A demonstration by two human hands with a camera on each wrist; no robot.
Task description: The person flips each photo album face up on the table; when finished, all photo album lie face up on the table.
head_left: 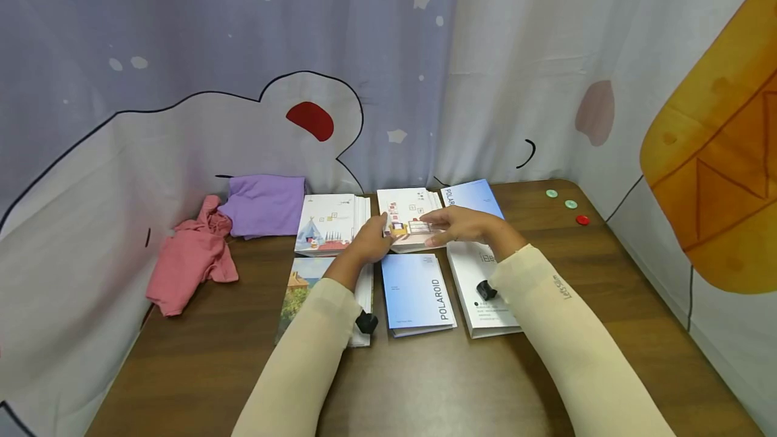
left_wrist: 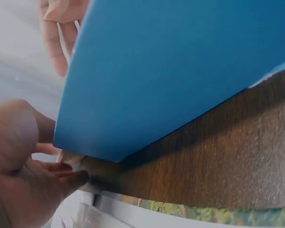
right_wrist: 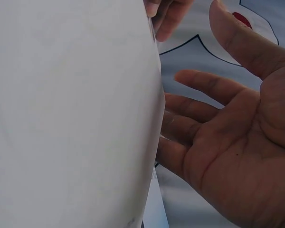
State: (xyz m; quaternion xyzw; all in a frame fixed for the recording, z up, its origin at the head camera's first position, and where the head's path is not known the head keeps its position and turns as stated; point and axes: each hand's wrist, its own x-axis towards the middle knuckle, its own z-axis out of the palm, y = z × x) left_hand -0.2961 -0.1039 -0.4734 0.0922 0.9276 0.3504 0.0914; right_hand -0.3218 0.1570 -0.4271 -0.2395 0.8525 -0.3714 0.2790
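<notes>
A white illustrated book (head_left: pixel 400 205) lies at the back of the table, in the middle of the rear row. My left hand (head_left: pixel 369 240) grips its near left corner, with the fingers (left_wrist: pixel 61 183) bent at the edge in the left wrist view. My right hand (head_left: pixel 470 224) is at the book's right side, fingers loosely extended over it. In the right wrist view, the right hand (right_wrist: pixel 232 137) has its thumb spread apart, and its fingertips are partly hidden behind a white cover (right_wrist: pixel 76 114). A blue Polaroid book (head_left: pixel 415 292) lies just in front.
A white book stack (head_left: pixel 324 221) and a landscape-covered book (head_left: pixel 297 288) lie left. Right are another blue book (head_left: pixel 473 195) and a thick white one (head_left: pixel 479 288). Purple cloth (head_left: pixel 267 204) and pink cloth (head_left: pixel 194 255) lie far left; a red button (head_left: pixel 583 220) and green ones (head_left: pixel 570 204) far right.
</notes>
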